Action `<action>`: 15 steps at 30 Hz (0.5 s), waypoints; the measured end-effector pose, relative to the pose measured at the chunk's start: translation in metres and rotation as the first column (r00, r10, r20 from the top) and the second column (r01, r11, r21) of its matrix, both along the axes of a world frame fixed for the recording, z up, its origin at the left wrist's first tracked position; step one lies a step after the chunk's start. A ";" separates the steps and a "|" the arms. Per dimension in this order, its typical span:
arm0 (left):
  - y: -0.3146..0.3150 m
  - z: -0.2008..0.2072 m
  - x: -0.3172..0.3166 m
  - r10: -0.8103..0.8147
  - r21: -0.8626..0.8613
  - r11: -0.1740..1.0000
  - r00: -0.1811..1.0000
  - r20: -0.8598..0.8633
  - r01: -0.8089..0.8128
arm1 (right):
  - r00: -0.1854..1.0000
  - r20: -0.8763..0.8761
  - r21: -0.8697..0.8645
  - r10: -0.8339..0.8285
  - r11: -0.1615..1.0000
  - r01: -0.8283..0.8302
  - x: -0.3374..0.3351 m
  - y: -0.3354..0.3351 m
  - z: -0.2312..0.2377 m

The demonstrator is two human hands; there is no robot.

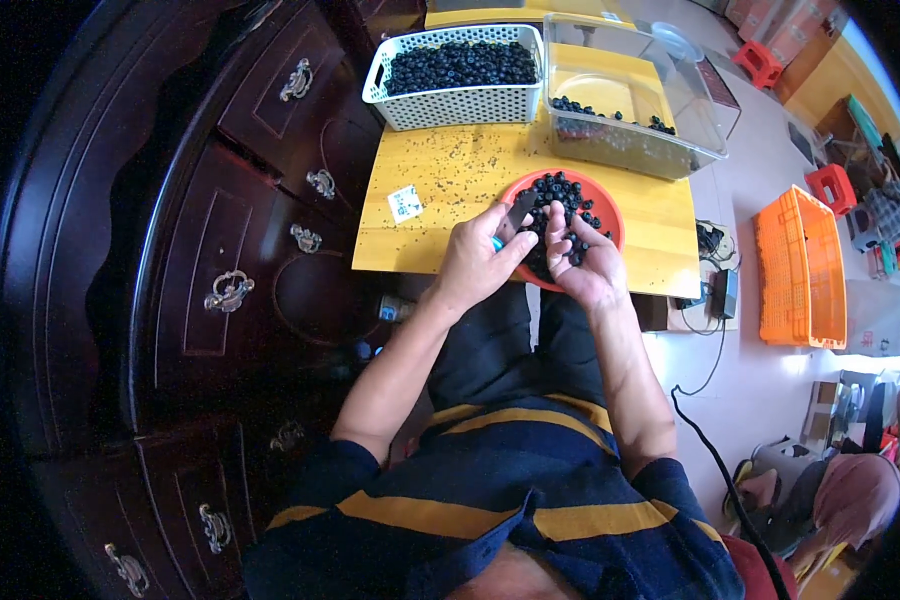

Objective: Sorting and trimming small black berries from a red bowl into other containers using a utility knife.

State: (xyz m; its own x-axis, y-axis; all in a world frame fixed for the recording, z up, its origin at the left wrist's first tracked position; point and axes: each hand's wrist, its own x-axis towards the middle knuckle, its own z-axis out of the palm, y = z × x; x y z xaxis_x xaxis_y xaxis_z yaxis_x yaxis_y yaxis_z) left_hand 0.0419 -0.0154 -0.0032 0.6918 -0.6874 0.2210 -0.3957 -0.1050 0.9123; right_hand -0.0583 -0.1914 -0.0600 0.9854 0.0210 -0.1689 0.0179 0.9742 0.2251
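Note:
Over a red round bowl (618,222) of small black round pieces (558,186), my two hands are close together. My left hand (478,258) is closed on a small tool with a dark, flat blade and a bit of blue at the grip; it looks like a small knife (519,211). Just to its right, my right hand (592,268) is turned palm up with its fingers curled. Dark shapes show among those fingers, but I cannot make out what they hold. The blade's tip lies over the bowl's left side.
A white perforated basket (460,108) full of black pieces and a clear plastic bin (630,150) with fewer stand at the back of the yellow table (440,215). Crumbs and a white printed packet (405,204) lie on it. Dark drawers (195,290) line the left; an orange crate (800,270) stands right.

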 end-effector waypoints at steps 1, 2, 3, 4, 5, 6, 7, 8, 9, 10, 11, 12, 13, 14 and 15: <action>0.002 0.001 0.000 0.002 0.012 1.000 1.000 -0.019 -0.002 | 0.999 0.034 -0.009 0.006 1.000 -0.006 0.001 0.001 0.000; 0.003 0.003 -0.002 0.000 0.010 1.000 1.000 -0.020 0.000 | 0.999 0.034 -0.010 0.004 1.000 -0.004 0.000 0.002 0.000; 0.004 0.005 -0.003 0.002 -0.010 1.000 1.000 -0.018 -0.002 | 0.997 -0.067 -0.069 -0.032 0.997 0.028 0.001 0.008 0.013; 0.006 0.007 -0.004 0.004 -0.030 1.000 1.000 -0.017 -0.004 | 0.984 -0.164 -0.130 -0.074 0.990 0.053 0.001 0.012 0.019; 0.008 0.009 -0.005 0.005 -0.031 0.999 1.000 -0.017 -0.006 | 0.984 -0.164 -0.131 -0.073 0.990 0.051 0.002 0.013 0.018; 0.009 0.012 -0.005 -0.006 -0.024 1.000 1.000 -0.010 0.005 | 0.991 -0.118 -0.135 -0.059 0.990 0.043 0.002 0.013 0.019; 0.010 0.013 -0.006 -0.017 -0.017 1.000 1.000 -0.002 0.017 | 0.996 -0.073 -0.140 -0.045 0.990 0.035 0.002 0.014 0.020; 0.010 0.012 -0.006 -0.017 -0.019 1.000 1.000 -0.002 0.017 | 0.996 -0.073 -0.141 -0.046 0.989 0.036 0.001 0.016 0.021; 0.011 0.011 -0.006 -0.022 -0.012 1.000 1.000 0.018 0.022 | 0.990 -0.116 -0.199 -0.084 0.978 0.060 0.001 0.022 0.027; 0.012 0.010 -0.007 -0.027 -0.005 1.000 0.999 0.037 0.027 | 0.980 -0.156 -0.258 -0.125 0.963 0.081 0.000 0.027 0.033; 0.013 0.009 -0.009 -0.023 -0.005 1.000 0.999 0.037 0.023 | 0.980 -0.157 -0.259 -0.121 0.963 0.077 0.001 0.029 0.035; 0.011 0.009 -0.011 -0.021 -0.015 1.000 0.996 0.085 0.022 | 0.983 -0.138 -0.267 -0.123 0.960 0.083 0.000 0.030 0.037; 0.010 0.009 -0.014 -0.017 -0.025 0.999 0.991 0.133 0.021 | 0.985 -0.118 -0.275 -0.125 0.957 0.088 0.000 0.032 0.040; 0.010 0.011 -0.017 -0.015 -0.025 1.000 0.991 0.132 0.018 | 0.985 -0.120 -0.275 -0.123 0.958 0.086 0.000 0.035 0.043; 0.009 0.014 -0.021 0.006 0.036 0.999 0.974 0.226 -0.015 | 0.988 -0.095 -0.258 -0.123 0.961 0.095 -0.002 0.038 0.047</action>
State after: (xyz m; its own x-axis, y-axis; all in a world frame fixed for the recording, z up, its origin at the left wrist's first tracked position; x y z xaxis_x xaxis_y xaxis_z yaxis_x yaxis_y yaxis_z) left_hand 0.0209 -0.0061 0.0106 0.6342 -0.6909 0.3472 -0.5900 -0.1422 0.7947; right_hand -0.0600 -0.1531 -0.0125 0.9547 -0.1426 -0.2613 0.1378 0.9898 -0.0367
